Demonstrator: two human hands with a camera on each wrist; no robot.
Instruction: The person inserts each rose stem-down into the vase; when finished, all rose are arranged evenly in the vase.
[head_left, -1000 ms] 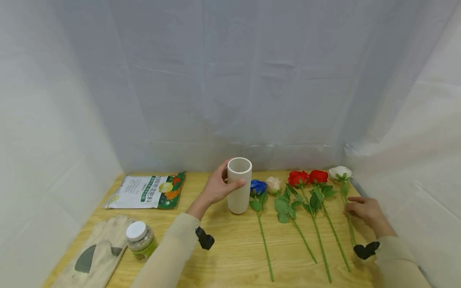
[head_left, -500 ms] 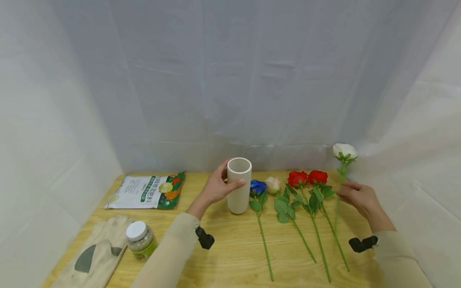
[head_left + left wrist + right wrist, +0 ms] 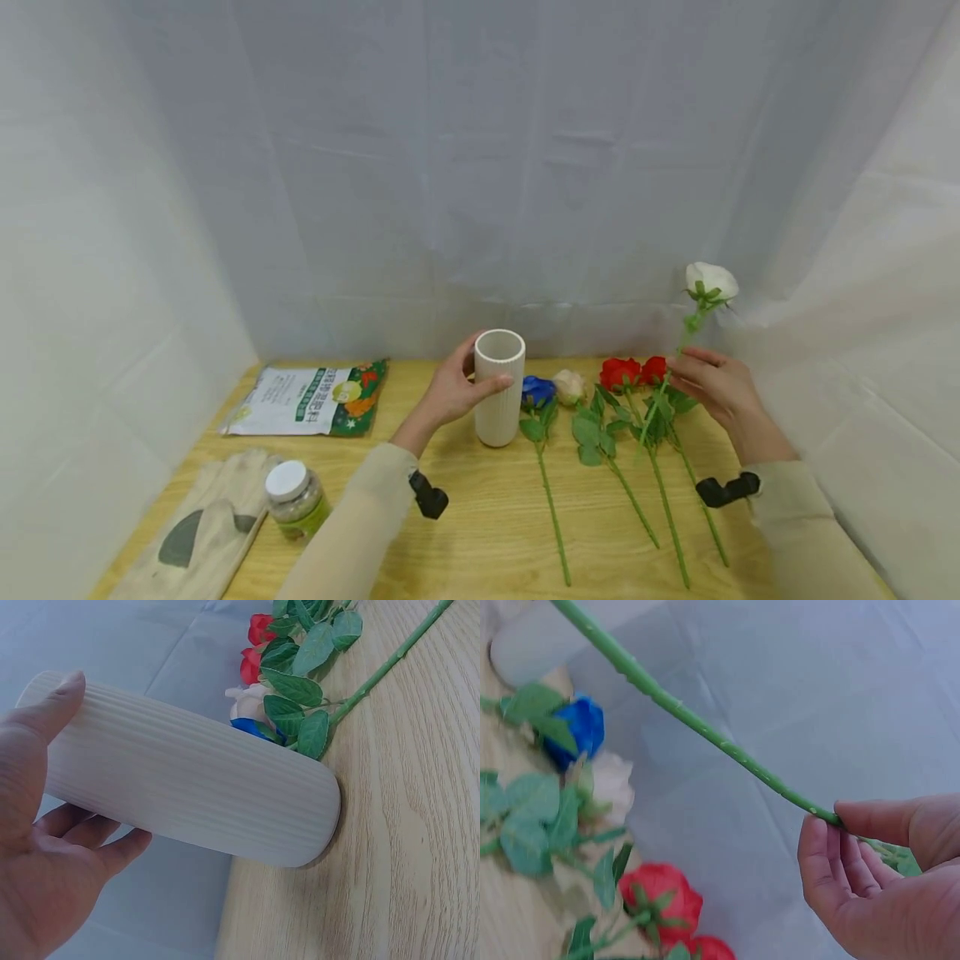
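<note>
A white ribbed vase (image 3: pixel 499 408) stands upright on the wooden table, and my left hand (image 3: pixel 453 387) grips its upper part from the left. In the left wrist view the thumb lies on one side of the vase (image 3: pixel 195 772), the fingers on the other. My right hand (image 3: pixel 716 385) holds a white rose (image 3: pixel 711 282) up by its stem, the bloom above the hand. In the right wrist view the thumb and fingertips pinch the green stem (image 3: pixel 705 729). Below it on the table lie two red roses (image 3: pixel 619 372), a cream rose (image 3: pixel 570 386) and a blue rose (image 3: pixel 537 389).
At the back left lies a white and green printed bag (image 3: pixel 303 400). Nearer, a jar (image 3: pixel 296 500) with a white lid stands beside beige work gloves (image 3: pixel 202 525). Pale sheeting (image 3: pixel 480 183) walls in the table at the back and sides.
The right hand has lifted the white rose off the table and carried it up and to the left, over the red roses. The left hand and vase have stayed in place.
</note>
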